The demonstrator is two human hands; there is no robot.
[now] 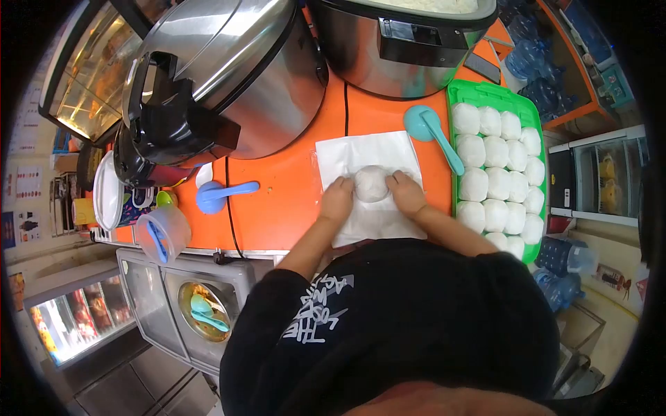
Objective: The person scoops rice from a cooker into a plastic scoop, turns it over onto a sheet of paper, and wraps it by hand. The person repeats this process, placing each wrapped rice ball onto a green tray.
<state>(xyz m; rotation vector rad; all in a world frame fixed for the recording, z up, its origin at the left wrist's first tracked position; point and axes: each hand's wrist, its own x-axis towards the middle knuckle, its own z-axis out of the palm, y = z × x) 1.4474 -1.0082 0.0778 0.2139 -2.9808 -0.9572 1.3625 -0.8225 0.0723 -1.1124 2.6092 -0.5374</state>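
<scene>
A rounded mound of what looks like rice (371,184) sits on a sheet of white paper (361,222) on the orange counter. My left hand (338,197) is at the mound's left side, fingers curled closed on the paper. On the opposite side, my right hand (406,193) has its fingers bent and pinched at the paper beside the mound. Both fingertips are partly hidden. Just right of the paper lies a teal rice scoop (420,125), its handle pointing toward the green tray (494,90), which holds rows of white wrapped rounds (497,183).
Two big steel rice cookers stand behind: a lidded one (270,104) and an open one (395,73) with rice inside. A blue scoop (211,197) lies left on the counter (291,208), near a clear tub (173,232). A power cord crosses the counter. A metal bowl (186,315) holds teal scoops.
</scene>
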